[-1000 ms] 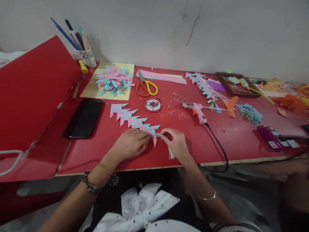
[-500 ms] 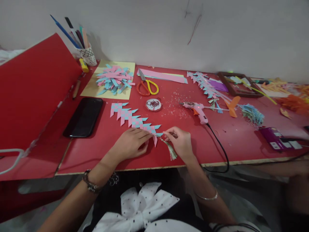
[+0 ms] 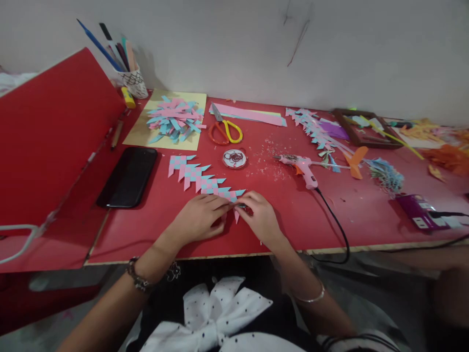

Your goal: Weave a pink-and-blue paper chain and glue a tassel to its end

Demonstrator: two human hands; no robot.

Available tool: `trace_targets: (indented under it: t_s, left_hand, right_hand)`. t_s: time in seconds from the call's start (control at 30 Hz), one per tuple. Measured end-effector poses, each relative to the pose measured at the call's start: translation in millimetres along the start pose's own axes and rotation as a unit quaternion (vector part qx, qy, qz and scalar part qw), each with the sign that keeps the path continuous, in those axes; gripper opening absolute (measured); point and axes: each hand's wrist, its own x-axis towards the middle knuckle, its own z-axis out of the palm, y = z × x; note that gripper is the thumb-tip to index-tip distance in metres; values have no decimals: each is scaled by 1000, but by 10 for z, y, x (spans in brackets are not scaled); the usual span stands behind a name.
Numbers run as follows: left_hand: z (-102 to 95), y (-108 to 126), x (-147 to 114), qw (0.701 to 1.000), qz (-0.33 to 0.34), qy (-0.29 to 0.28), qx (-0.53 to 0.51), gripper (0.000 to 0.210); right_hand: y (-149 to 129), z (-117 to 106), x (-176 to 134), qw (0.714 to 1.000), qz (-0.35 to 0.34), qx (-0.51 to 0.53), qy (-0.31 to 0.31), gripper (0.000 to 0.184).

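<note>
A braided strip of pink and blue paper [image 3: 209, 183] with pointed tips slants across the red table toward me. My left hand [image 3: 201, 217] is closed on its near end, fingers pressed together over the paper. Right beside it, my right hand [image 3: 258, 215] pinches the blue paper tip at that same end, its fingertips meeting those of the left. The tassel at this end is mostly hidden beneath my right hand. Beyond the strip lies a small round case of dark thread [image 3: 235, 158].
A pink glue gun [image 3: 301, 167] lies to the right, its cord trailing over the table edge. Scissors [image 3: 226, 131], a phone [image 3: 127, 177] and cut paper pieces [image 3: 176, 120] lie further back and left. Another braided strip [image 3: 311, 128] and a purple socket box [image 3: 419, 211] are at right.
My right hand has moved left and closed in on my left hand, folding the blue tip inward and covering the tassel. The left hand has barely moved.
</note>
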Motion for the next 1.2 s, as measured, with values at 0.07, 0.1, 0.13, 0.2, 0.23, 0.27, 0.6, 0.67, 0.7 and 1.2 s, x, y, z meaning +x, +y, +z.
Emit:
trace_targets:
  t_s: [0.07,0.1,0.13,0.2,0.23,0.27,0.6,0.67,0.7,1.2]
  left_hand:
    - [7,-3,2,1000,1,5,4,31]
    - [8,-5,3,1000,1,5,5,31]
    - [8,-6,5,1000,0,4,5,31]
    - [4,-6,8,1000,-2,-1,4,30]
    - [1,-5,9,1000,-3,-4,2,30]
    - [-2,-4,10,1000,-4,-5,0,30]
    - [-7,7,6,1000,-20,-15,-19,34]
    - [-6,6,5,1000,-17,-14,-19,34]
    - [-5,4,5,1000,-16,-15,-18,35]
    - [-15,8,25,999,-23,-36,-24,35]
  right_hand:
    - [-16,4,5,1000,6,-10,-2,9]
    - [-24,7,6,1000,9,-14,-1,9]
    - [-30,10,8,1000,11,-18,1,9]
    - [-39,16,10,1000,14,-23,6,9]
    - [-40,18,11,1000,14,-23,9,9]
    - [-38,19,12,1000,14,-19,12,9]
    - [40,-57,-8,988,46,142,33,10]
    - [45,-58,-10,985,54,157,41,9]
    - [49,-60,-10,983,63,168,48,8]
    - [136,-172,-34,967,133,191,102,12]
